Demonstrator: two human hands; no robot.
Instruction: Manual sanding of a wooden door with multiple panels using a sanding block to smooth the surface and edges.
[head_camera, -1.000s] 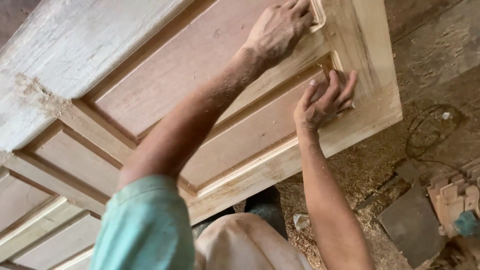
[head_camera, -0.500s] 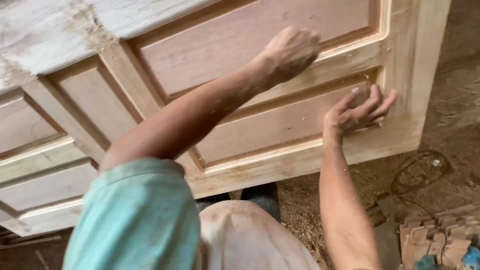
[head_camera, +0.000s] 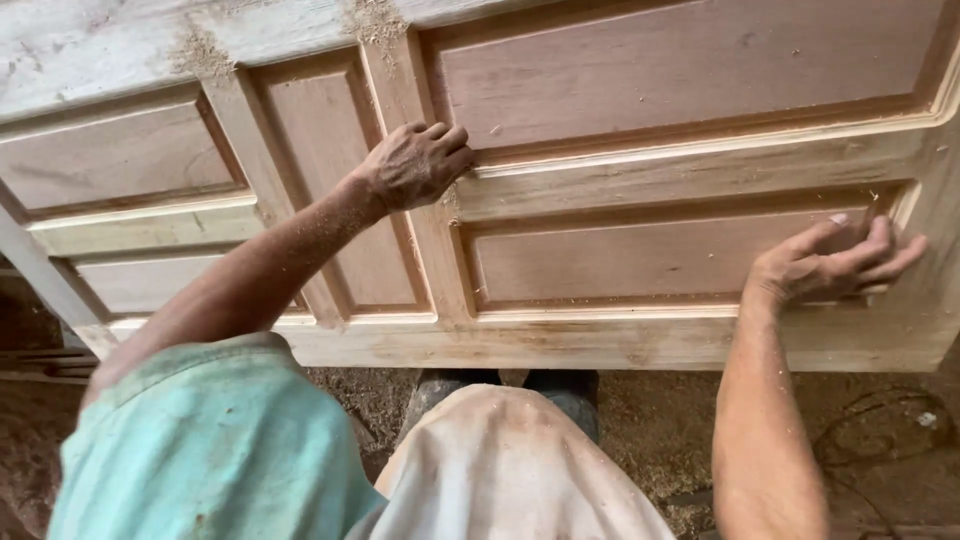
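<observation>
A large unfinished wooden panelled door (head_camera: 600, 340) lies flat in front of me, dusted with sawdust. My left hand (head_camera: 415, 165) rests on the upright stile between two recessed panels, its fingers curled against the moulded edge. My right hand (head_camera: 835, 265) presses on the right end of the lower long panel, fingers spread, and looks to have something small under the palm; I cannot tell what it is. Both forearms carry fine wood dust.
Below the door's near edge is a floor covered in sawdust (head_camera: 660, 420). A black cable (head_camera: 880, 420) loops on the floor at the lower right. My teal sleeve (head_camera: 200, 450) and pale trousers (head_camera: 510, 470) fill the bottom of the view.
My left hand has slid left along the door, from the right panel to the centre stile. The right hand stays at the lower panel's right end. The view has shifted along the door.
</observation>
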